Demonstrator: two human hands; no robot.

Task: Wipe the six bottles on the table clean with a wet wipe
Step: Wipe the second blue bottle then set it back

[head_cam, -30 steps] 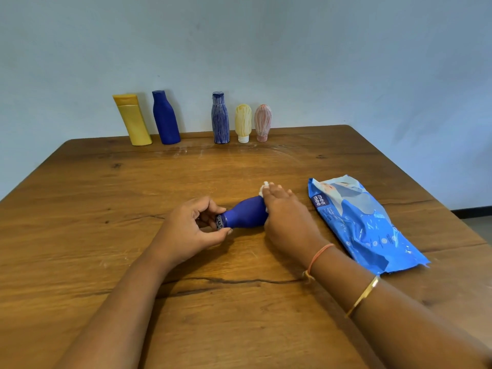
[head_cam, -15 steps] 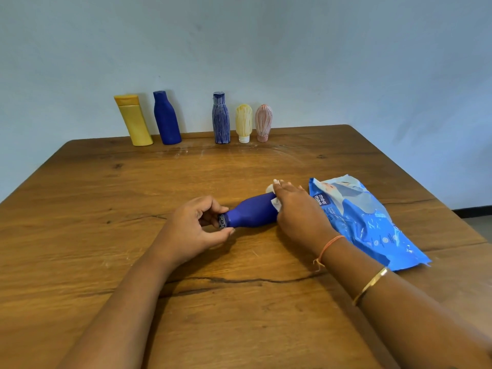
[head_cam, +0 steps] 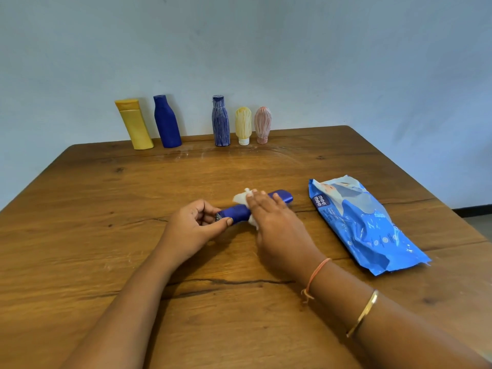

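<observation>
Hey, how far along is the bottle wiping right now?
Looks done: the yellow bottle and plain blue bottle at the wall show no streaks. In hand: the left hand pinches the lying bottle by its cap end while the right hand presses a wipe on it. Still to do: the streaked blue bottle, yellow tube, pink tube.

This looks like a plain room in a home, not a workplace. A heavy wooden table [head_cam: 106,187] with knots and a long crack in its grain stands pushed against a bare, pale blue painted wall [head_cam: 266,49]. Along the far edge stands a row of toiletry bottles [head_cam: 167,122], and to the right lies a blue pack of baby wipes [head_cam: 367,227]. At the far right, dark skirting [head_cam: 474,210] meets a grey floor [head_cam: 483,225].
</observation>
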